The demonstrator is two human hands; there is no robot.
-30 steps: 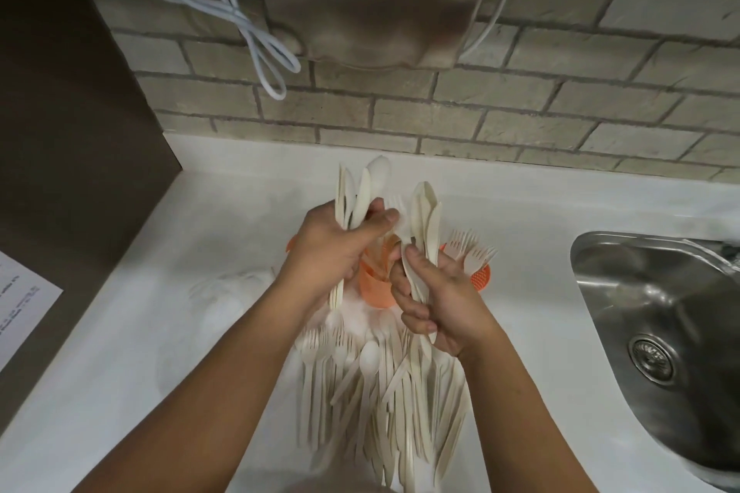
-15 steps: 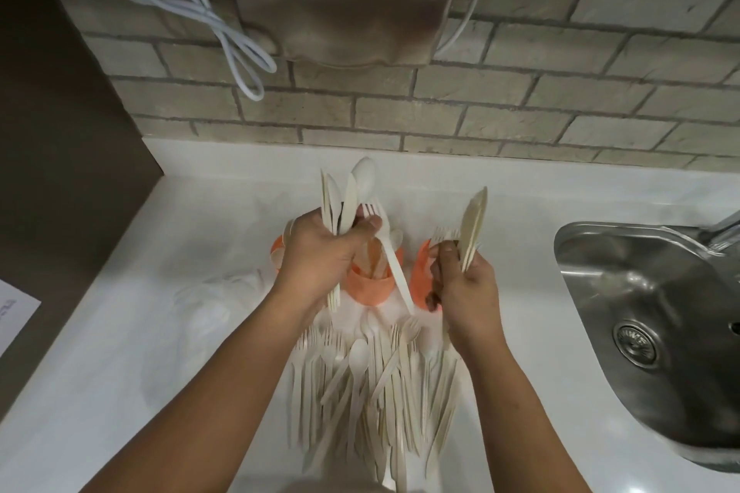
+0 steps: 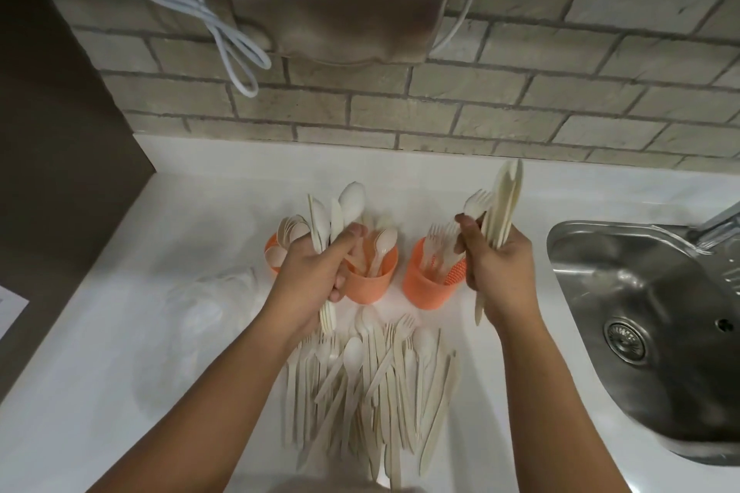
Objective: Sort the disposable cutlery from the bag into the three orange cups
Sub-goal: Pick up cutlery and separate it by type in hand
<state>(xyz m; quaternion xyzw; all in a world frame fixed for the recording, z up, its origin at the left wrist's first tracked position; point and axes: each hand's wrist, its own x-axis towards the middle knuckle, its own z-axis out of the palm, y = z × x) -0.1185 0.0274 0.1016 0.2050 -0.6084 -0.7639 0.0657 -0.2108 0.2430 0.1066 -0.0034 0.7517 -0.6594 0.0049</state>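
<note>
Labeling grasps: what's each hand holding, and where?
Left hand grips a spoon-and-knife bundle around the handles; right hand grips a knife bundle and one fork, also by the handles.

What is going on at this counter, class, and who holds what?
A person is sorting pale disposable cutlery on a white counter. The left hand grips a bundle with spoons by the middle orange cup; the right hand grips knives and a fork beside the right cup, which holds forks. A large unsorted pile lies in front of the cups.

The left hand point(image 3: 316, 276) and right hand point(image 3: 500, 272) are bare, forearms too. A blurred beige patch point(image 3: 340, 486) at six o'clock may be clothing.
</note>
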